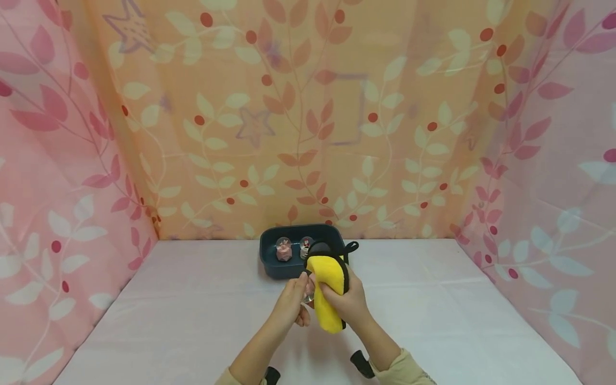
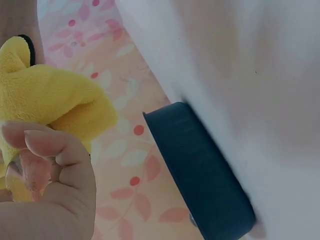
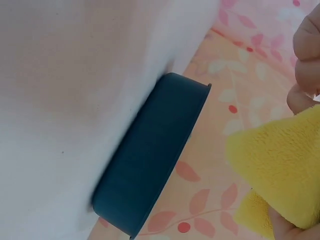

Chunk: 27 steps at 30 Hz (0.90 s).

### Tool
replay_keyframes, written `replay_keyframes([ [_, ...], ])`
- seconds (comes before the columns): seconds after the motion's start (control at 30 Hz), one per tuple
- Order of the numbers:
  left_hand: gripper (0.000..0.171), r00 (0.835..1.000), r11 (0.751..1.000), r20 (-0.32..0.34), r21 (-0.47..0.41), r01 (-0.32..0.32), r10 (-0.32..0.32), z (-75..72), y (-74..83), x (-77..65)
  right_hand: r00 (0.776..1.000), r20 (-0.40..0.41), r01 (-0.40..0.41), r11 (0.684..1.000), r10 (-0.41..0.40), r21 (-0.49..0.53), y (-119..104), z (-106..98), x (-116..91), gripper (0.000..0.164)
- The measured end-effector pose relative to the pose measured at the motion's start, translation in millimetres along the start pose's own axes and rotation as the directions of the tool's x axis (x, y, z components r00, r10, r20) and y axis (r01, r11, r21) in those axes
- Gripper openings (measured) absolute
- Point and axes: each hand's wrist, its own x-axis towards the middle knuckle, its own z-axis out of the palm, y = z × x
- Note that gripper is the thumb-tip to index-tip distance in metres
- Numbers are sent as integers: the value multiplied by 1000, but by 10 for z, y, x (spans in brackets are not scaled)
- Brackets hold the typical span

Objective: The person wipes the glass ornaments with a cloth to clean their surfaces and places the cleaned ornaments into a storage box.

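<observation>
In the head view my left hand (image 1: 290, 299) pinches a small clear globe (image 1: 308, 290) with something pink inside. The left wrist view shows curled fingers (image 2: 47, 142) around this globe (image 2: 36, 172), in front of the cloth. My right hand (image 1: 353, 300) grips a yellow plush cloth (image 1: 331, 270) with black edging and a black loop, thumb across its face. The cloth is right beside the globe and covers part of it. Behind the hands, a dark blue tray (image 1: 269, 269) holds a pink-based globe (image 1: 284, 250) and a white-based globe (image 1: 305, 248).
The tray stands at the far edge of a white-covered table (image 1: 202, 310), close to an orange leaf-patterned curtain (image 1: 216, 133). Pink patterned curtains rise at the left (image 1: 58, 187) and right (image 1: 544, 187). Black straps (image 1: 362, 364) sit at both wrists.
</observation>
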Motion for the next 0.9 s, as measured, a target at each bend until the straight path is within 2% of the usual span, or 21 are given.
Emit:
replay_keyframes([
  [0.17, 47, 999, 997, 41, -69, 20, -17, -17, -10, 0, 999, -50, -13, 1000, 13, -1, 13, 1, -13, 34],
  [0.33, 45, 999, 996, 42, -90, 16, -13, -21, -28, 2, 994, -92, -60, 998, 63, 34, 17, -23, 1, 34],
  [0.53, 48, 999, 998, -3, -45, 41, -41, -27, -29, -27, 977, -121, -158, 977, 175, 140, 22, -63, 36, 39],
  [0.7, 54, 998, 1000, -56, 0, 9, -9, -37, -45, -45, 958, -117, -227, 941, 262, 252, -8, -127, 65, 41],
  [0.77, 52, 998, 1000, -60, 14, -18, 19, -46, -47, -51, 962, -104, -215, 939, 251, 269, -35, -143, 64, 41],
  [0.9, 49, 997, 997, -37, 43, -71, 72, -57, -46, -54, 987, -19, -153, 964, 161, 220, -100, -130, 37, 39],
])
